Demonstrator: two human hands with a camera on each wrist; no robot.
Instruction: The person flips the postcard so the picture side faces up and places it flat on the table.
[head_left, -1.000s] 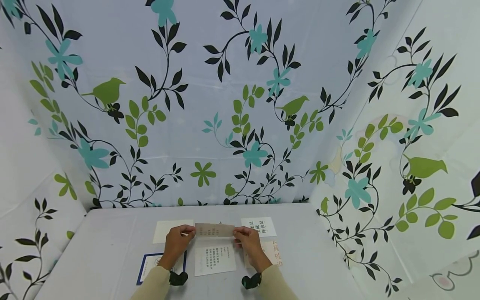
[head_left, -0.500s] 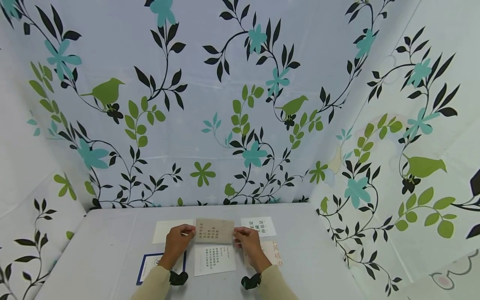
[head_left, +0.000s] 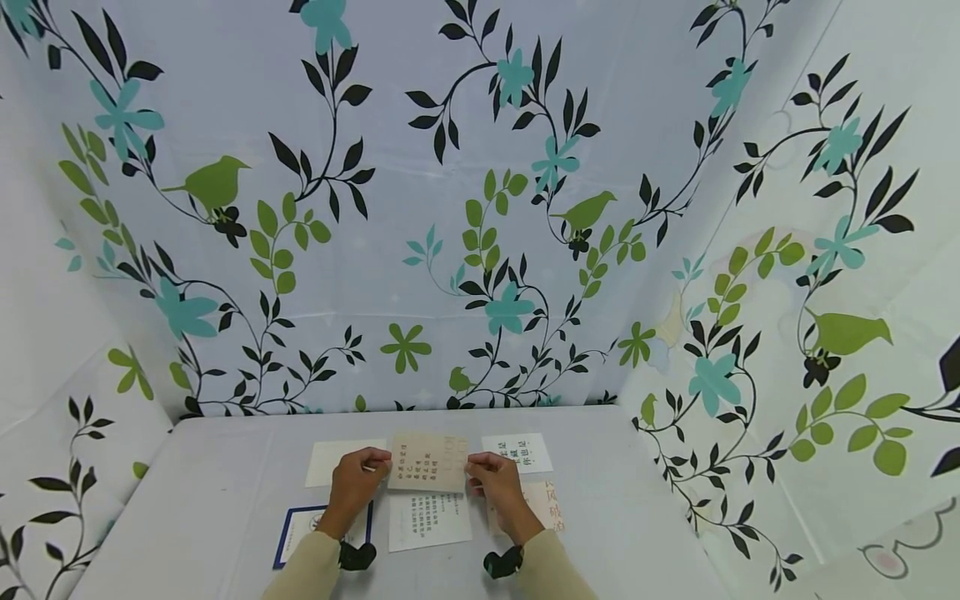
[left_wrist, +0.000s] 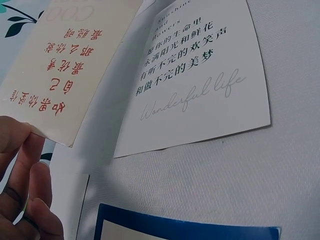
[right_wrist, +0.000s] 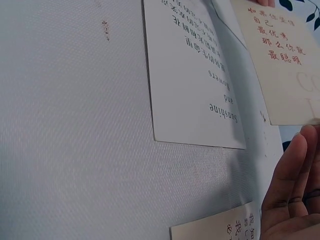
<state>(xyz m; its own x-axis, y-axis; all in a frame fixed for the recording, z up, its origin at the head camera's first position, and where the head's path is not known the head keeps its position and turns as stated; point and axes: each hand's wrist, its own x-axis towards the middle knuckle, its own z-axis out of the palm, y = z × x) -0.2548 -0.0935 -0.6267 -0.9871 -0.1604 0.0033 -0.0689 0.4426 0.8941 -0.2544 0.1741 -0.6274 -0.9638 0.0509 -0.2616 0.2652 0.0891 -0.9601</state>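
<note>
A cream card point(head_left: 427, 463) with red Chinese writing is held up off the table between both hands. My left hand point(head_left: 358, 487) pinches its left edge, and my right hand point(head_left: 498, 487) pinches the right edge. In the left wrist view the cream card point(left_wrist: 65, 65) slants above the table, fingertips at its corner. The right wrist view shows the same card point(right_wrist: 280, 65) with the right fingers point(right_wrist: 290, 165) at its lower edge. Below it lies a white card point(head_left: 429, 523) with dark text, reading "Wonderful life" in the left wrist view; the raised card overlaps its top in the head view.
A blue-bordered card point(head_left: 288, 533) lies partly under the left forearm, and a plain pale card point(head_left: 326, 458) behind that hand. To the right are a white card with black characters point(head_left: 528, 450) and one with orange characters point(head_left: 546, 504). A patterned cloth point(head_left: 450, 250) hangs behind the white table.
The cream card has tilted from nearly edge-on and shadowed to facing the head camera, its lower edge coming down and nearer. Both hands stay in about the same place.
</note>
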